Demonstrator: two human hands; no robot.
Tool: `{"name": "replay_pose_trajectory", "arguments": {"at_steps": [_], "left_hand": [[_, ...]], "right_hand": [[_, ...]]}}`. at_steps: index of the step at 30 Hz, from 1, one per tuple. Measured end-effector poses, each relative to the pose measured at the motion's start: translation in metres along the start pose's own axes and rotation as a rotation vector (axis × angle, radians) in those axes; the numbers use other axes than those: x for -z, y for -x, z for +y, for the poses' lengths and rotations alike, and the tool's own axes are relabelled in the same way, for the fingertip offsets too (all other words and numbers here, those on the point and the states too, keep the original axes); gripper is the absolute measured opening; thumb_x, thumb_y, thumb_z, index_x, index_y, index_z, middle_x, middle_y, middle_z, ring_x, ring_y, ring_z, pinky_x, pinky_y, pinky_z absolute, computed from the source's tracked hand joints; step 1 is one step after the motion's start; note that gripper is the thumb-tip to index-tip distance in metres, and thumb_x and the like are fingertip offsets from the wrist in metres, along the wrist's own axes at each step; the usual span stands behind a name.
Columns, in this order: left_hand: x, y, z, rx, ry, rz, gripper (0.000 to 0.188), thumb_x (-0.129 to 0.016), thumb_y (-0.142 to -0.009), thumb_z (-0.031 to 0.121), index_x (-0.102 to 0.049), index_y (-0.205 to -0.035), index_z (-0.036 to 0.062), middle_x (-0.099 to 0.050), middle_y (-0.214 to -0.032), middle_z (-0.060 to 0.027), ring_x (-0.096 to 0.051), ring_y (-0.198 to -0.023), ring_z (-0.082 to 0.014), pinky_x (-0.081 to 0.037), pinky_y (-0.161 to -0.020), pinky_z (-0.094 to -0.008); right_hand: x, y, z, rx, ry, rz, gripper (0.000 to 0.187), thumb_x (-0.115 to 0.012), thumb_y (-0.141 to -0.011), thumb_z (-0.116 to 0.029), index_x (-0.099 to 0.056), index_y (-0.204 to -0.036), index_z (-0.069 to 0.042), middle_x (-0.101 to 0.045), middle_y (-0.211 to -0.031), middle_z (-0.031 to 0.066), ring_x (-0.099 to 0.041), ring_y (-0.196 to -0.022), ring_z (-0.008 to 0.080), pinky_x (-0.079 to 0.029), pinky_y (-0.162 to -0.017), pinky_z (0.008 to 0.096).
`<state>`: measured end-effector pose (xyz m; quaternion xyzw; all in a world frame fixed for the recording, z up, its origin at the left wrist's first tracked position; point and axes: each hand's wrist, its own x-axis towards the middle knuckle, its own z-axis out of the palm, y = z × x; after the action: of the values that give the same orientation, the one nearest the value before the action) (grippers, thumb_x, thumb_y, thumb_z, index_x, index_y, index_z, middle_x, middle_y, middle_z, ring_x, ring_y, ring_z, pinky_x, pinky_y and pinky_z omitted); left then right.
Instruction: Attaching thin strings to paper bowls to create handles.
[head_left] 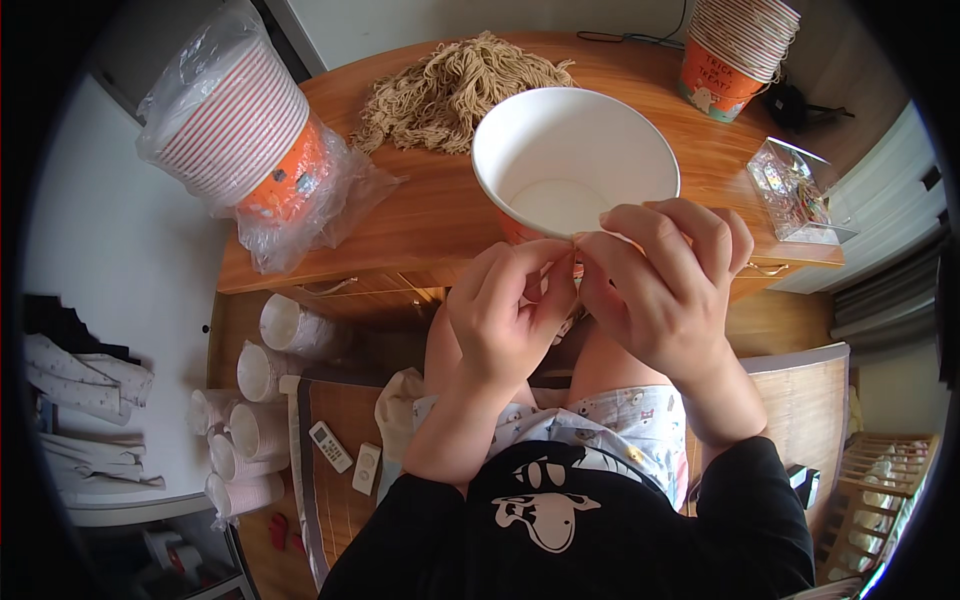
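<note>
My left hand and my right hand meet just in front of a large paper bucket, white inside and orange outside. The bucket stands upright at the table's near edge with its mouth facing me. Thumb and forefinger are pinched together on both hands, close to the bucket's near rim. Whatever lies between the fingertips is too small and covered to name. Behind the bucket rests a loose heap of tan cords.
Plastic-wrapped stacked buckets stand on the table's left. At the back right are an orange bucket stack and a clear box of small colourful pieces. Wrapped white bucket stacks lie on the floor near two remote controls.
</note>
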<state>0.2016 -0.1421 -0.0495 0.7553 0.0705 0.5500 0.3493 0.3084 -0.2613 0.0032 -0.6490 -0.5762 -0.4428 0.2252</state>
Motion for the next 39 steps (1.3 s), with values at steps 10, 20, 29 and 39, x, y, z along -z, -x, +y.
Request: {"name": "replay_pose_trajectory", "arguments": {"at_steps": [10, 20, 29, 39], "left_hand": [[-0.006, -0.002, -0.003, -0.143, -0.218, 0.049, 0.021, -0.081, -0.075, 0.0, -0.071, -0.091, 0.0082, -0.057, -0.065, -0.0006, -0.054, -0.053, -0.0154, -0.043, -0.048, -0.0296], [-0.016, 0.003, -0.003, -0.011, -0.094, -0.003, 0.011, -0.077, -0.083, 0.002, -0.069, -0.091, 0.0042, -0.062, -0.068, -0.0031, -0.058, -0.057, -0.0127, -0.043, -0.049, -0.0264], [-0.01, 0.011, -0.002, 0.53, 0.73, -0.144, 0.024, -0.055, -0.106, 0.013, -0.069, -0.104, -0.0066, -0.059, -0.067, 0.0028, -0.043, -0.053, -0.0001, -0.031, -0.047, -0.0191], [-0.017, -0.001, 0.001, 0.693, 0.675, -0.14, 0.021, -0.067, -0.101, 0.016, -0.073, -0.103, -0.0042, -0.066, -0.074, 0.0024, -0.05, -0.061, 0.0005, -0.034, -0.052, -0.0172]], "right_hand": [[0.026, -0.029, 0.001, -0.007, -0.05, -0.356, 0.028, -0.073, -0.071, -0.014, -0.064, -0.097, -0.008, -0.06, -0.116, 0.0054, -0.053, -0.113, 0.0268, -0.035, -0.1, 0.0437], [0.015, 0.003, -0.019, -0.269, -0.082, -0.269, 0.015, -0.071, -0.079, -0.01, -0.065, -0.094, -0.009, -0.057, -0.134, 0.0088, -0.051, -0.116, 0.0317, -0.032, -0.102, 0.0425], [-0.016, 0.041, -0.033, -0.43, -0.142, -0.042, 0.021, -0.075, -0.076, -0.015, -0.069, -0.096, -0.015, -0.054, -0.145, 0.0125, -0.049, -0.12, 0.0315, -0.034, -0.101, 0.041], [-0.017, 0.042, -0.034, -0.458, -0.284, -0.045, 0.018, -0.077, -0.077, -0.008, -0.071, -0.093, -0.011, -0.046, -0.153, 0.0172, -0.043, -0.129, 0.0355, -0.03, -0.108, 0.0435]]}}
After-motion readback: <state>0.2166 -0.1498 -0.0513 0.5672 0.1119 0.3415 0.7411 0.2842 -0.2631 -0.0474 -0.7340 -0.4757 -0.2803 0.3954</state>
